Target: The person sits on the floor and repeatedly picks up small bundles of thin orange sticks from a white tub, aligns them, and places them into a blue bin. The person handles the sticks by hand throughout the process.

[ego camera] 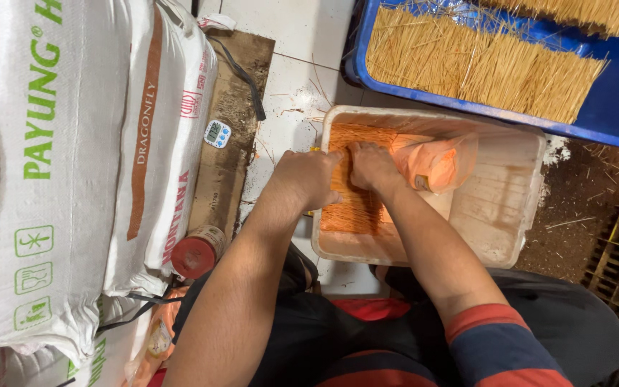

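A shallow cream plastic tub (499, 215) sits on the floor in front of me. Inside its left part lies a flat layer of thin orange sticks (356, 208). My left hand (308, 175) rests on the tub's left rim and on the edge of the sticks, fingers curled. Pressed down on the sticks near the tub's top is my right hand (372, 165). Just right of that hand lies a clear plastic bag of orange powder (435, 163), touching or nearly touching it.
Large white woven sacks (73, 165) are stacked at the left. A blue tray (614, 100) with rows of pale bare sticks (481, 68) lies at the top right. A small digital timer (217, 133) and a red-lidded can (196, 252) sit beside the sacks.
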